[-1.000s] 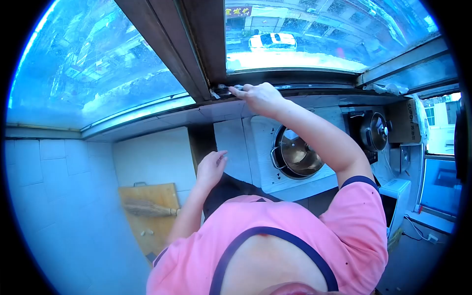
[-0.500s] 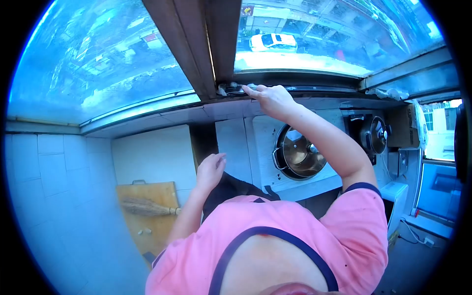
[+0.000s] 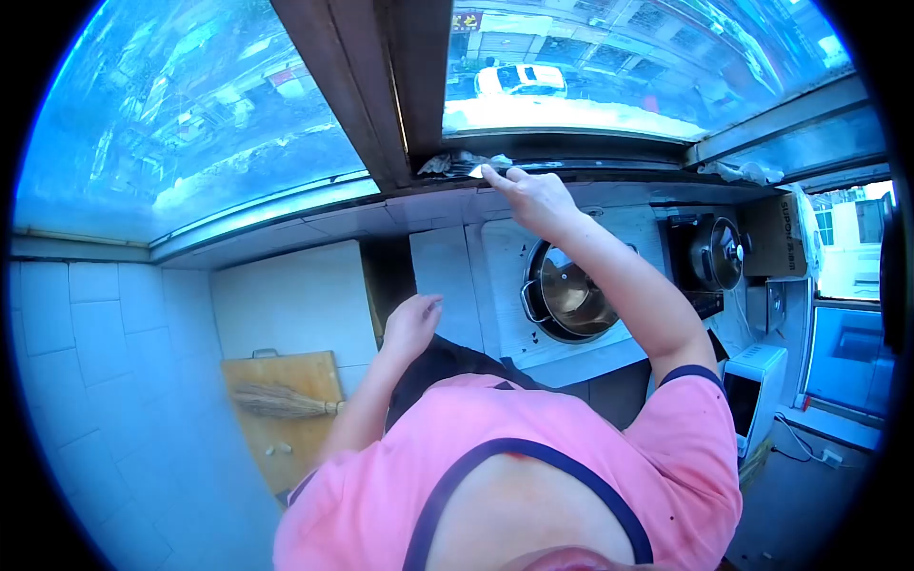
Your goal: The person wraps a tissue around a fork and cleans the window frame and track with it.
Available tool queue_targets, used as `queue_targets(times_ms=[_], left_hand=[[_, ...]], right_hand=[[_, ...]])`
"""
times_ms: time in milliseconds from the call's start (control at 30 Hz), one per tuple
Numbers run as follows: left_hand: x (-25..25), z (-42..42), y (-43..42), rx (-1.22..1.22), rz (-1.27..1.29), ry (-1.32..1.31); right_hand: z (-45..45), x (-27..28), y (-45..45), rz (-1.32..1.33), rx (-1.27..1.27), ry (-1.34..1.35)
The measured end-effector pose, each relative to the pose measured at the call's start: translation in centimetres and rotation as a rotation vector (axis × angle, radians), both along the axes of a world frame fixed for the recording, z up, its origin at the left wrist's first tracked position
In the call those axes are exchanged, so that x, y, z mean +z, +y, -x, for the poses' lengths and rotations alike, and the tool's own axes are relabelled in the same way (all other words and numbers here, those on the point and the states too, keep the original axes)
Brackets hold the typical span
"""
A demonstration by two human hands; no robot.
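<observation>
My right hand (image 3: 535, 198) reaches up to the dark window track (image 3: 609, 164). Its index finger stretches toward the left, with the other fingers folded. A small white piece (image 3: 477, 172) is at the fingertip; what it is made of is unclear. Just beyond it, a crumpled whitish wad (image 3: 457, 165) lies in the track beside the brown window frame post (image 3: 367, 86). My left hand (image 3: 412, 324) hangs in front of my body, left of the white counter. Its fingers are loosely curled together, and nothing shows in them.
A lidded pot (image 3: 574, 297) sits below my right forearm. Farther right are a second pot (image 3: 716, 252), a cardboard box (image 3: 773, 235) and a white appliance (image 3: 757, 395). A wooden board (image 3: 319, 371) with a straw brush (image 3: 286, 401) is at lower left. Clear plastic (image 3: 747, 172) lies on the sill.
My right hand has shifted slightly right along the track from where it was one second ago. More of the crumpled wad shows now. My left hand has barely moved.
</observation>
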State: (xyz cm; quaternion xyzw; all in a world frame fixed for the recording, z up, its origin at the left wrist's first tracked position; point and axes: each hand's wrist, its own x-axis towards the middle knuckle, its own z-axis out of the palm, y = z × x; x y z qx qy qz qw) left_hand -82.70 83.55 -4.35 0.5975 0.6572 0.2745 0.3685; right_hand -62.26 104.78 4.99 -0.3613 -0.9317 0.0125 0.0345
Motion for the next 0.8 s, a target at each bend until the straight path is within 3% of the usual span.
queue_targets(times_ms=[100, 167, 433, 633, 800], left_hand=[[0.7, -1.0, 1.2, -0.089, -0.067, 0.049], [1.6, -1.1, 1.5, -0.075, -0.07, 0.032], [1.0, 0.4, 0.0, -0.031, 0.006, 0.048], [0.0, 1.8, -0.9, 0.064, -0.007, 0.029], [0.3, 1.5, -0.3, 0.017, 0.018, 0.029]], right_hand=[[-2.0, 0.4, 1.0, -0.012, 0.009, 0.052], [-3.3, 2.1, 1.7, 0.023, -0.025, -0.054], [4.8, 0.7, -0.1, 0.113, -0.004, 0.014], [-0.3, 4.2, 0.2, 0.105, -0.062, 0.01], [4.0, 3.2, 0.4, 0.092, -0.005, 0.07]])
